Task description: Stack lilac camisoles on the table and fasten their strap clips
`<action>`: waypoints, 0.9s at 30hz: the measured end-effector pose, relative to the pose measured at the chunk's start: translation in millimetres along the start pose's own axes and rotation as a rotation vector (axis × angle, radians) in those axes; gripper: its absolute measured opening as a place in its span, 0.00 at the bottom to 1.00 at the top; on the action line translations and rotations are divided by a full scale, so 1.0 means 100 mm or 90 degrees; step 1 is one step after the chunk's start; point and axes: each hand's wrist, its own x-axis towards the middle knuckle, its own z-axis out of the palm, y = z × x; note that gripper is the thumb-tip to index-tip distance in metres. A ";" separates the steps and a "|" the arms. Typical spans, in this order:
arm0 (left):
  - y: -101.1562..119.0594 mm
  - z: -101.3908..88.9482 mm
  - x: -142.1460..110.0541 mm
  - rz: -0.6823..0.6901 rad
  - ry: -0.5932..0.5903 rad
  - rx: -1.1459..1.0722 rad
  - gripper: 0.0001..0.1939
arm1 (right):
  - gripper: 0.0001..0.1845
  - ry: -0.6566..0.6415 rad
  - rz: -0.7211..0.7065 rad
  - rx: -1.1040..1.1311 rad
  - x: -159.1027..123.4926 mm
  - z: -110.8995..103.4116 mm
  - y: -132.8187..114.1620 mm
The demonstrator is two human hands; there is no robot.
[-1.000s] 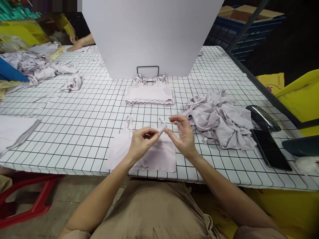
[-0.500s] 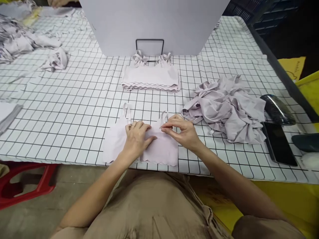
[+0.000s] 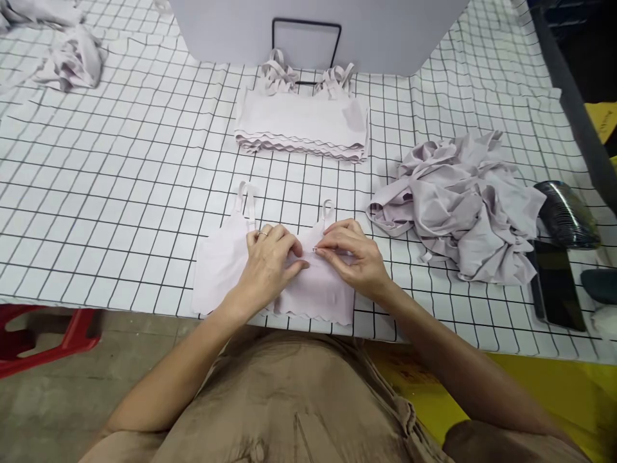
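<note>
Both hands rest on a pale lilac top [image 3: 226, 270] lying flat at the table's [image 3: 120, 193] near edge. My left hand [image 3: 270, 260] presses the cloth with fingers spread; my right hand [image 3: 354, 257] pinches a small fold at its upper middle. I judge smoothing is under way; next, flatten the straps. A folded stack [image 3: 301, 122] lies beyond, a crumpled heap [image 3: 463, 199] to the right.

Two hands – left hand [image 3: 270, 260], right hand [image 3: 354, 257] – one flat top [image 3: 219, 267], one stack [image 3: 301, 122], two heaps [image 3: 463, 199] [image 3: 72, 61], one phone [image 3: 554, 286].
</note>
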 end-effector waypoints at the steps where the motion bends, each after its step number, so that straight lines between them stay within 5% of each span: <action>1: 0.00 0.00 0.01 0.003 -0.002 -0.009 0.09 | 0.06 0.003 0.004 0.000 0.00 0.00 0.00; 27: -0.08 0.17 0.03 0.058 0.082 -0.062 0.07 | 0.06 -0.037 -0.037 -0.016 -0.01 0.07 0.04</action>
